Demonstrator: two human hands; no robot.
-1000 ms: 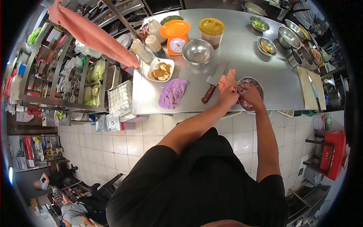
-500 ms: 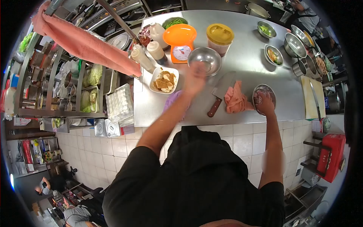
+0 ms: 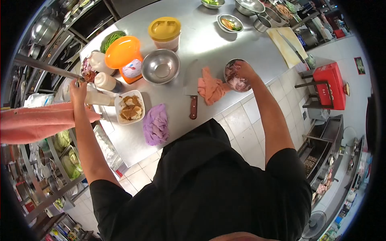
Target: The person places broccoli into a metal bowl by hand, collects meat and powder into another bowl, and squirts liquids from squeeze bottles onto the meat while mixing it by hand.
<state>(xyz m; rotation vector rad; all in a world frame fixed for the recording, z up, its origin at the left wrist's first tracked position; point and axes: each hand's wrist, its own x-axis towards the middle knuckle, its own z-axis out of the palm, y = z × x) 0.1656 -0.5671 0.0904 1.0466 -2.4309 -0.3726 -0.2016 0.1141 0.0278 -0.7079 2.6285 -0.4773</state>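
Note:
My right hand [image 3: 246,71] reaches into a metal bowl [image 3: 228,83] of pinkish raw meat [image 3: 237,81], its fingers curled into the meat and partly hidden. My left hand [image 3: 78,90] is raised by the metal bar [image 3: 52,66], near a tilted squeeze bottle [image 3: 98,99]. Its fingers are bent round something small that I cannot make out. Left of the bowl lie a crumpled orange cloth [image 3: 211,86] and a cleaver with a brown handle [image 3: 194,107]. An empty steel bowl [image 3: 161,66] stands farther back.
A white dish of brown-coated pieces [image 3: 130,108] and a purple cloth [image 3: 156,124] are near the front edge. Behind stand an orange scale [image 3: 122,54] and a yellow-lidded tub [image 3: 165,30]. A pink towel [image 3: 44,122] hangs at left; a knife lies on a cutting board [image 3: 277,38].
My left hand has moved from beside the empty steel bowl leftward to the bar and bottles. My right hand stays in the meat bowl. The camera view has turned and shifted.

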